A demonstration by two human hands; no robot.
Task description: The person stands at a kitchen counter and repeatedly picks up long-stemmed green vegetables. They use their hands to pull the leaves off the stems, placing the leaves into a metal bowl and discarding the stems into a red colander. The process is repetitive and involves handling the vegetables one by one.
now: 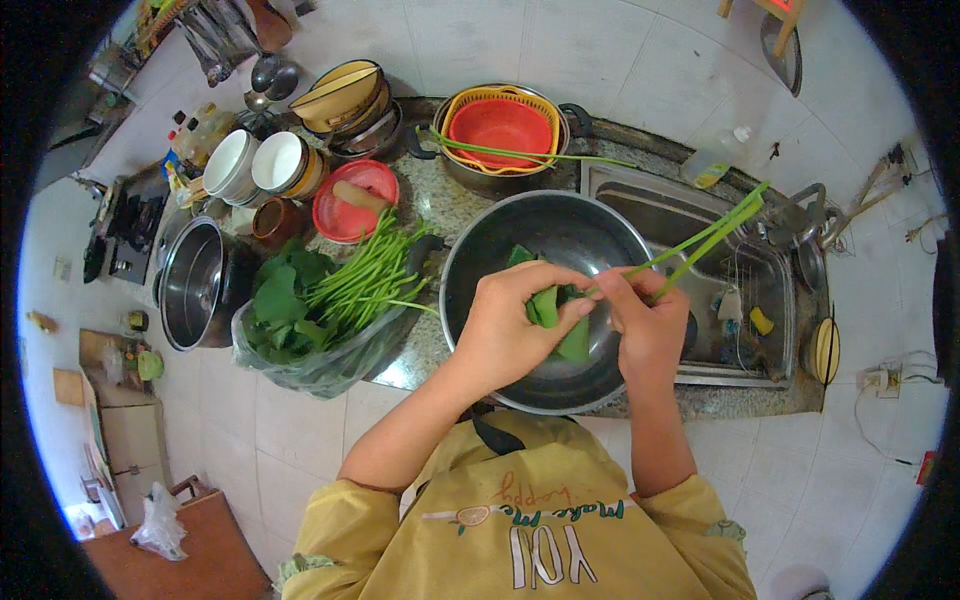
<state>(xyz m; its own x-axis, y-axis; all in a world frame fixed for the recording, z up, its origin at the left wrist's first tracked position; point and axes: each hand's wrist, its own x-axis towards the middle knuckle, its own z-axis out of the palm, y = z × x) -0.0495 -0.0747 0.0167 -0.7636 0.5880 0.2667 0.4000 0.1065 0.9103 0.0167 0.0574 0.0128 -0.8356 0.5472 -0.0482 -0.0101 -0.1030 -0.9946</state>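
Observation:
Over a large metal basin (463, 240), my two hands meet with fingertips almost touching. My left hand (520, 320) is closed around a green leaf (545, 306), folded against the palm. Between the fingers of my right hand (643, 315) are long pale-green stems (705, 237), whose far ends stick out up to the right over the sink. Cut or torn leaf pieces (573, 345) show in the basin beneath my hands, partly hidden by them. To the left, a clear plastic bag (318, 372) holds a bunch of long-stemmed leafy greens (290, 298).
The metal sink (740, 350) lies right of the basin. Behind stands a pot (480, 178) with a red colander (500, 130); one long stem (590, 160) lies across it. Bowls (232, 165), a red plate (335, 222) and an empty-looking pot (195, 285) crowd the left counter.

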